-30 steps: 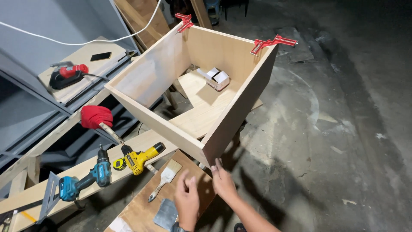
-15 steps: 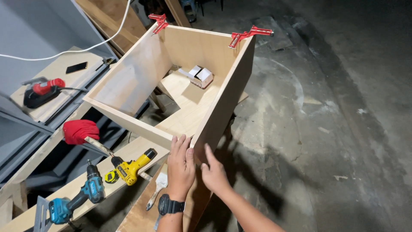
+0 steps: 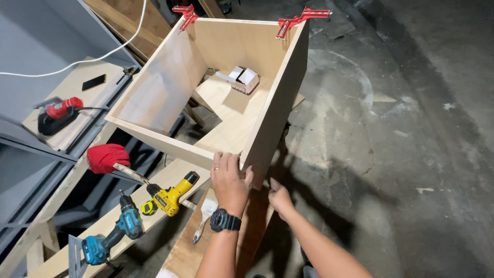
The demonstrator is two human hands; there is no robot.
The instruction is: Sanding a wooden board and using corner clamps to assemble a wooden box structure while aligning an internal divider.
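My left hand (image 3: 229,180) grips the near corner of the plywood box (image 3: 226,92), its depth running away from me; right hand (image 3: 280,198), prob. open, presses flat on the outer side panel just below.

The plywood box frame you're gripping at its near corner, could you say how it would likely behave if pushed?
The plywood box frame looks stiff but probably bulky. It overhangs its support, so the left hand pushing might tip it. Corner clamps suggest its joints may still rack.

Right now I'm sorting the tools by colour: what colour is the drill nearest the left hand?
Yellow and black, the drill lying on the plank; the head view shows it.
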